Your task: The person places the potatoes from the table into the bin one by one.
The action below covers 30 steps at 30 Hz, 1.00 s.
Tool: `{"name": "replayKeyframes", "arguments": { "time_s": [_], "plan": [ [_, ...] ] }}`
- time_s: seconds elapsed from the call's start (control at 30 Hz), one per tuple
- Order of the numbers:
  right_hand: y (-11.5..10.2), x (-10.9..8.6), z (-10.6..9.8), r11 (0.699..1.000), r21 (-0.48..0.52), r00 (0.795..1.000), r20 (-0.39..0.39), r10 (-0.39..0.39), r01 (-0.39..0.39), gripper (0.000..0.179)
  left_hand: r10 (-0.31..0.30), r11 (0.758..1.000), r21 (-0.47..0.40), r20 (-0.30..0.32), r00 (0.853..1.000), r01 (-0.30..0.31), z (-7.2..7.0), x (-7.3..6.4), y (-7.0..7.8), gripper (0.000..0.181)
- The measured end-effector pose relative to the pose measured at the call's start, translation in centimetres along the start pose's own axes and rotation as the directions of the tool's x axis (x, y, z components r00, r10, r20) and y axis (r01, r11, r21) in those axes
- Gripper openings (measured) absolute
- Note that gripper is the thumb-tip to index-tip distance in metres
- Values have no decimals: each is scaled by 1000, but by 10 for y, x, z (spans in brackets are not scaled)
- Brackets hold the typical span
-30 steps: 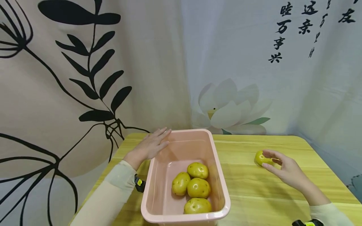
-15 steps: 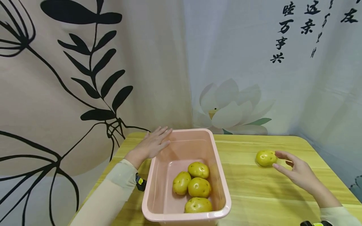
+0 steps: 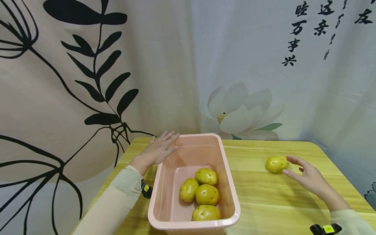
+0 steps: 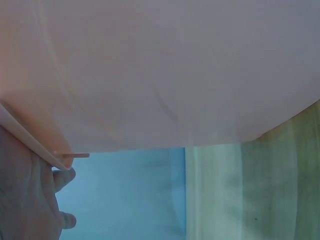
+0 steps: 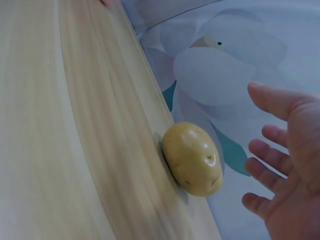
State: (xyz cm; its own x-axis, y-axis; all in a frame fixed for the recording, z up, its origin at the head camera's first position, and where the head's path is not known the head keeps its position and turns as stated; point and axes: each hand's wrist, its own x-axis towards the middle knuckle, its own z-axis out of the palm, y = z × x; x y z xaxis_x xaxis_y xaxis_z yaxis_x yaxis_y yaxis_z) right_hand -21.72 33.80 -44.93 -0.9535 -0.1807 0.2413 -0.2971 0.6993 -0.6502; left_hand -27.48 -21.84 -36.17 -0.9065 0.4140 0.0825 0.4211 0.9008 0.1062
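My left hand rests flat with fingers spread on the far left corner of a pink plastic tub. Inside the tub lie several yellow potatoes, grouped toward its right side. In the left wrist view the tub's outer wall fills most of the picture, with the left hand at its rim. One more potato lies on the table to the right. Just right of it is my right hand, thumb and fingers apart and holding nothing. The right wrist view shows a gap between this hand and the potato.
The wooden table has a light grain and a rounded far right corner. Behind it hangs a pale curtain printed with dark leaves, a lotus and writing. A dark strap device sits on the right wrist, another on the left.
My right hand has drawn back to the right from the lone potato, which it partly covered before. The left hand, the tub and the potatoes stay in place.
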Motion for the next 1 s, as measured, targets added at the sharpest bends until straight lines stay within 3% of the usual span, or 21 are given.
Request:
{"name": "replayKeyframes", "arguments": {
  "time_s": [0.23,0.53,1.0],
  "plan": [
    [13,7,-1,1000,14,1000,11,16,-16,72,5,1000,2,7,1000,-5,-2,0,0,64],
    [29,17,8,998,19,998,15,62,-63,86,-1,1000,-27,0,1000,1,0,-1,0,56],
    [38,36,26,986,-2,985,49,165,-165,98,-17,999,-33,-9,1000,16,2,1,-1,56]
  ]
}}
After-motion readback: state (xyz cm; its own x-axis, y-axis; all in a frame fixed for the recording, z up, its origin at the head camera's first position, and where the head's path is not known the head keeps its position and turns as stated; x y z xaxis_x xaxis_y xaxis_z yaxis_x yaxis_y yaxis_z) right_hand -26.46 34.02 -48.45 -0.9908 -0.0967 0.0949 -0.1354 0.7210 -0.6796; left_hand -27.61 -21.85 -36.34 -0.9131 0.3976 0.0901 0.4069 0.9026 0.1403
